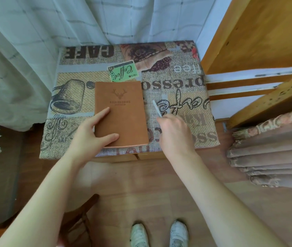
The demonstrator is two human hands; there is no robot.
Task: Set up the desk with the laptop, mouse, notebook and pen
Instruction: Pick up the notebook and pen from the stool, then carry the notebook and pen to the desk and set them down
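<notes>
A brown notebook (pixel 121 111) with a deer-head emblem lies closed on the small desk (pixel 186 90), which is covered by a coffee-print cloth. My left hand (pixel 90 132) rests flat on the notebook's near-left corner, fingers spread over the cover. My right hand (pixel 174 134) is just right of the notebook and holds a white pen (pixel 156 108), whose tip points away from me over the cloth. No laptop or mouse is in view.
White curtains (pixel 34 50) hang behind and to the left of the desk. A wooden shelf unit (pixel 259 41) stands at the right, with folded fabric (pixel 275 154) on a lower level. A chair (pixel 77 216) is at my lower left on the wooden floor.
</notes>
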